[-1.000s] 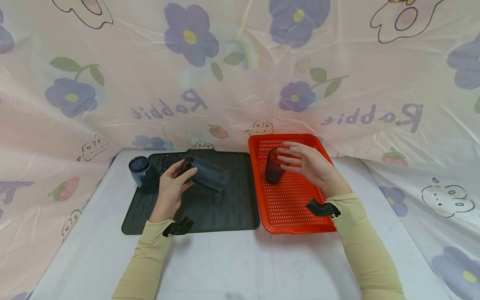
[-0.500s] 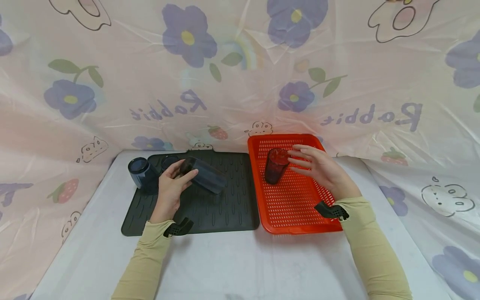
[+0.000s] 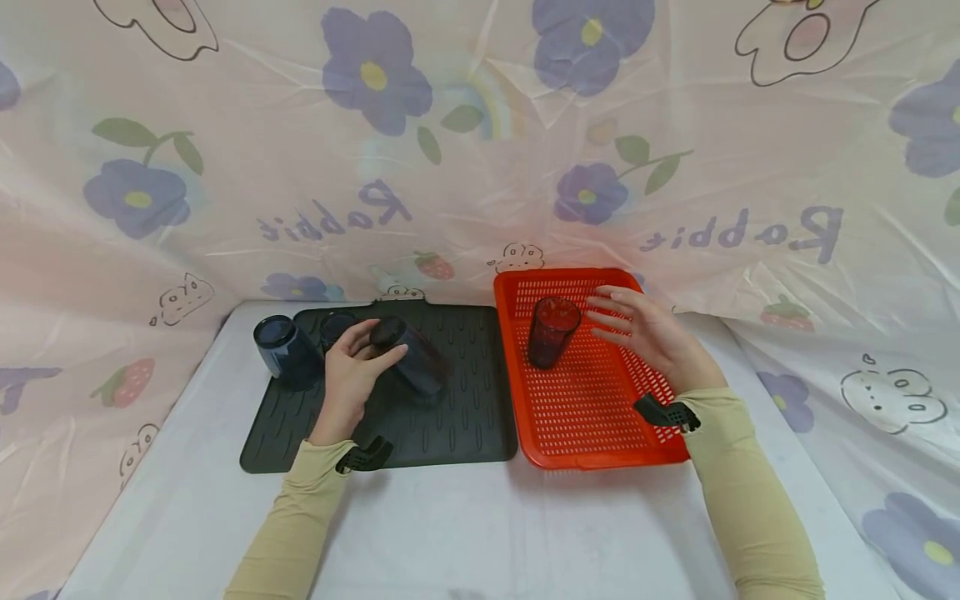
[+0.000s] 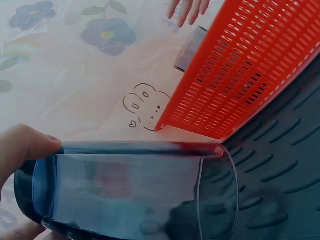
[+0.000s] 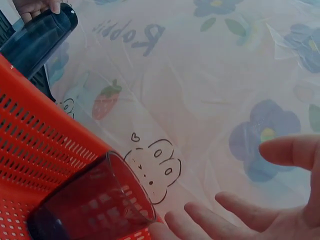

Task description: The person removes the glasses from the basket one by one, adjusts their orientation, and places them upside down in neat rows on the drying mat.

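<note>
Left hand (image 3: 348,375) grips a blue cup (image 3: 411,357) by its base, tilted over the black mat (image 3: 465,417), left of centre. Right hand (image 3: 651,337) spread open, fingers straight, just beside the cup (image 3: 552,331) upright in the red basket (image 3: 592,417), not touching. Since earlier: blue cup tipped steeper, right hand withdrew.

Third blue cup (image 3: 337,325) mostly hidden behind left hand (image 3: 351,375).

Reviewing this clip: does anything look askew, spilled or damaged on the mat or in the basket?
One thing: the blue cup in the left hand is tilted over the black mat, held by its base end. Two other blue cups sit on the mat's far left. The cup in the red basket stands upright, right hand open beside it. No spill or damage.
</note>
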`<state>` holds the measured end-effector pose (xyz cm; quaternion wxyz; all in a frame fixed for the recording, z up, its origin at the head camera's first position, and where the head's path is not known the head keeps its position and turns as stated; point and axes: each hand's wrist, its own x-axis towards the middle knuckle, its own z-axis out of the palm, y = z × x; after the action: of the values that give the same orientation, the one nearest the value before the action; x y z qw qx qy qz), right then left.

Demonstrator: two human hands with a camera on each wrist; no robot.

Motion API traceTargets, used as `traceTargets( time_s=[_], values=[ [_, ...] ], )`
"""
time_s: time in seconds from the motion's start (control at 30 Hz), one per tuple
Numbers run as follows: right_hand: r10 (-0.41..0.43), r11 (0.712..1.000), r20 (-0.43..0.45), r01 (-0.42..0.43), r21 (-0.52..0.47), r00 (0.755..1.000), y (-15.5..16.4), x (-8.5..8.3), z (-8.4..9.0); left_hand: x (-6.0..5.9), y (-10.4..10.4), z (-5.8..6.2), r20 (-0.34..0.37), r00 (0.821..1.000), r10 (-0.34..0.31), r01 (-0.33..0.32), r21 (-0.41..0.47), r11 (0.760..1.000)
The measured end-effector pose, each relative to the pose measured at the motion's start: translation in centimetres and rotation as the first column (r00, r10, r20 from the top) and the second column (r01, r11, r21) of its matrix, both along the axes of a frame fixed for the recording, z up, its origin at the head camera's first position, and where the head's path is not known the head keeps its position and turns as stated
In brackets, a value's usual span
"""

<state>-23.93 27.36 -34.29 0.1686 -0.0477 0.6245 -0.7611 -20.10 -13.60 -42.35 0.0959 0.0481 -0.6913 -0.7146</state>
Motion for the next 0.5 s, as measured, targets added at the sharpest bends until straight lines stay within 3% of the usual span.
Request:
traceTargets(
  time_s=[0.5],
  values=[
    [-0.057, 0.998, -0.001, 0.058, 0.013, 0.998, 0.2, -0.7, -0.6, -0.5, 0.6, -1.2, -0.153, 0.985, 0.075, -0.094, -0.12, 0.988]
  ],
)
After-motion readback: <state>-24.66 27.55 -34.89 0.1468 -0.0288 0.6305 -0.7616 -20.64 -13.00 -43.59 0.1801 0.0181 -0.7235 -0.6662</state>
